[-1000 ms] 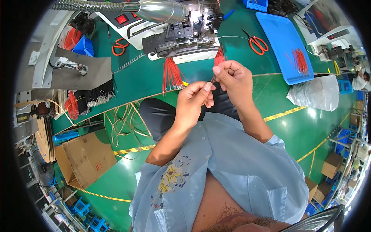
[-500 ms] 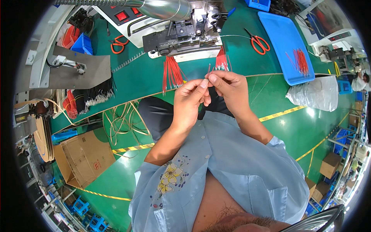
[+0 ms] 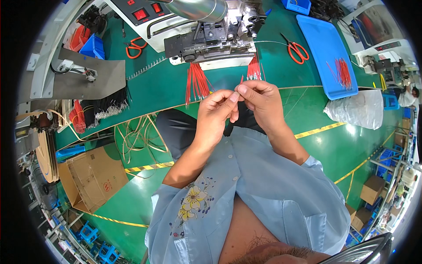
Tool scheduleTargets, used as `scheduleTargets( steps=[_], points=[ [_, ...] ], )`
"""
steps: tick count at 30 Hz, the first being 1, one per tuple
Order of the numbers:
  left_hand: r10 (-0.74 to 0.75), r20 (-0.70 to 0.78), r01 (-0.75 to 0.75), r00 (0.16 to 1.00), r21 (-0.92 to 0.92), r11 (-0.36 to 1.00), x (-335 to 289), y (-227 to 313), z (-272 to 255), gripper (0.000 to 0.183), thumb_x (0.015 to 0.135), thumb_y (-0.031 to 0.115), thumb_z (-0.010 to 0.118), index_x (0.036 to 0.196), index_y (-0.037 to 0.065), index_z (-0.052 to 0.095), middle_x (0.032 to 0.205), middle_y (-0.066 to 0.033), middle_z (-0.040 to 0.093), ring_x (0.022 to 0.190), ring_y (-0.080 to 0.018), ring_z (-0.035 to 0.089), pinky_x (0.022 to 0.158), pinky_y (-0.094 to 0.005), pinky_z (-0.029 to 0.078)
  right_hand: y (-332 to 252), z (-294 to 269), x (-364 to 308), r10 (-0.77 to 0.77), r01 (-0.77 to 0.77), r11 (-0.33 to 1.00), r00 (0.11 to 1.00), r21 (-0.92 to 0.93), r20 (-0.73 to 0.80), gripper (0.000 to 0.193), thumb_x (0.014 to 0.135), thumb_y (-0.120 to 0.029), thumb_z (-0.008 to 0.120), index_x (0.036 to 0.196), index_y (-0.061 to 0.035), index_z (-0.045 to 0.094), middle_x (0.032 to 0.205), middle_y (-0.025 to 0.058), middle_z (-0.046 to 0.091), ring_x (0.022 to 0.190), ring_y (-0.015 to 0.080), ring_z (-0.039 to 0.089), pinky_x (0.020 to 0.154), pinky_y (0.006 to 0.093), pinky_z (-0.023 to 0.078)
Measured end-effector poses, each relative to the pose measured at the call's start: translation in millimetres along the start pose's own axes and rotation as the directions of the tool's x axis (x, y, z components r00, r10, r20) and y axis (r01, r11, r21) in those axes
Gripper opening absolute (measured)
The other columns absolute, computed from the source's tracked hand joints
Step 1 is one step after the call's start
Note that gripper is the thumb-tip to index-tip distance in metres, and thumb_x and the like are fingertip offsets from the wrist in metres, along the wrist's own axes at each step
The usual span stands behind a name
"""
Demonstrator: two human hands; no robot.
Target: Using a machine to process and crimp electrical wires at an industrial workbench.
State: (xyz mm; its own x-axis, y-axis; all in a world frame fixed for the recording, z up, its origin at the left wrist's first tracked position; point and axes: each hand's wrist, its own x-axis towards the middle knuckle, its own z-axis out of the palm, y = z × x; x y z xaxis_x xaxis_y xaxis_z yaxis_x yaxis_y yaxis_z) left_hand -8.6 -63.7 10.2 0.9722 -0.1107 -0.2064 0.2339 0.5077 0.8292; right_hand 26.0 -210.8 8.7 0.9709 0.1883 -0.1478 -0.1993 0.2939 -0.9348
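Observation:
My left hand and my right hand meet fingertip to fingertip just off the bench's front edge. Between their pinched thumbs and forefingers is a thin red wire; its short end sticks up past the fingers, and the rest is hidden by them. Beyond my hands stands a metal crimping machine. One bunch of red wires lies at its left front, with silvery tips toward me. A smaller bunch of red wires lies at its right front, close to my right fingers.
On the right, a blue tray holds more red wires, with orange-handled scissors beside it. Another orange-handled tool lies left of the machine. Black wire bundles rest at the bench's left. A cardboard box stands on the floor.
The pinched fingers have shifted very slightly, and the red wire's end has moved a little to the right. The whole view has shifted slightly. Both hands keep their grip.

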Motion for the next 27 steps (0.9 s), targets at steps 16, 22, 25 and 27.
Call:
scheduleTargets(
  steps=[16,22,25,27],
  points=[
    [0.014,0.034,-0.014,0.999,-0.008,1.0,2,-2,-4,0.018,0.097,0.017,0.061,0.093,-0.001,0.066,0.07,-0.0032,0.058,0.06,-0.0103,0.054,0.055,-0.0232,0.043,5,4,3,0.022,-0.026,0.987,0.999,0.162,0.024,0.013,0.092,-0.014,0.068,0.089,-0.001,0.07,0.073,0.0034,0.064,0.055,0.0053,0.045,0.047,0.02,0.033],
    [0.182,-0.05,-0.175,0.982,0.121,0.977,7,-11,-4,0.018,0.099,0.017,0.059,0.102,0.0,0.061,0.085,-0.0033,0.062,0.074,-0.0098,0.059,0.068,-0.0237,0.047,-8,3,27,0.008,-0.008,1.0,1.0,0.031,-0.004,0.016,0.092,-0.015,0.065,0.085,-0.0014,0.065,0.069,-0.0006,0.057,0.052,0.0035,0.04,0.046,0.0196,0.03],
    [0.175,-0.044,-0.167,0.984,0.15,0.974,7,-12,-8,0.017,0.098,0.017,0.059,0.103,0.0,0.06,0.088,-0.0032,0.063,0.077,-0.0093,0.059,0.07,-0.0238,0.047,-15,3,41,-0.028,0.028,1.0,0.999,-0.002,0.028,0.015,0.093,-0.014,0.063,0.085,-0.0012,0.064,0.07,-0.0007,0.056,0.051,0.0033,0.039,0.046,0.0194,0.029],
    [0.163,-0.05,-0.154,0.985,0.158,0.976,6,-9,-5,0.016,0.099,0.016,0.057,0.1,0.0,0.06,0.085,-0.0038,0.061,0.076,-0.0108,0.057,0.07,-0.0246,0.045,-18,4,46,-0.034,0.034,0.999,0.999,-0.005,0.033,0.014,0.092,-0.013,0.063,0.085,-0.001,0.064,0.069,-0.0007,0.055,0.051,0.0036,0.039,0.046,0.0196,0.029]
  ],
)
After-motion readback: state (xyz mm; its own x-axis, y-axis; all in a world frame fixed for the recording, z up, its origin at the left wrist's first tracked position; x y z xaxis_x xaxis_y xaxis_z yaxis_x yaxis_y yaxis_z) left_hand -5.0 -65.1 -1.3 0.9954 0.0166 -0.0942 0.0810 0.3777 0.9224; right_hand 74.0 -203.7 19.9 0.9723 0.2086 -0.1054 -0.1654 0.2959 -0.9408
